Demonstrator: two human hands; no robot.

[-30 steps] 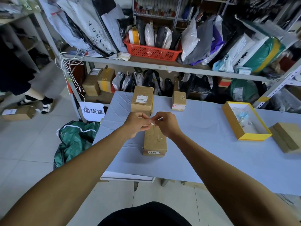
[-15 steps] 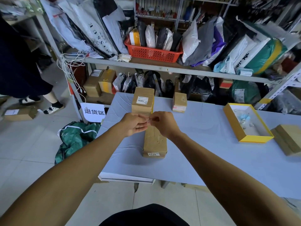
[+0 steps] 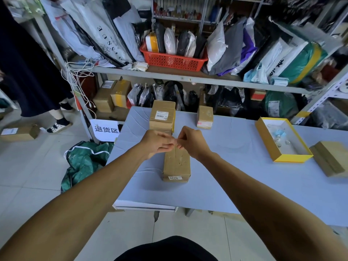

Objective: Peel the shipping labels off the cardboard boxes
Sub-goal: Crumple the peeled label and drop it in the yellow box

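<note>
Cardboard box (image 3: 176, 164) under hands — grip unclear | yellow tray (image 3: 267, 140) right | taller box (image 3: 162, 117) behind

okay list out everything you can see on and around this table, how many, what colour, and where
cardboard boxes: three, brown, on the table; nearest bears a small white label, far one a white shipping label, a smaller one to its right
table: one, pale blue
open box: one, yellow, table right
flat carton: one, brown, far right
basket: one, red, shelf
sack: one, green, floor
sign: one, white
left hand, right hand: fingertips meeting above the nearest box
</note>
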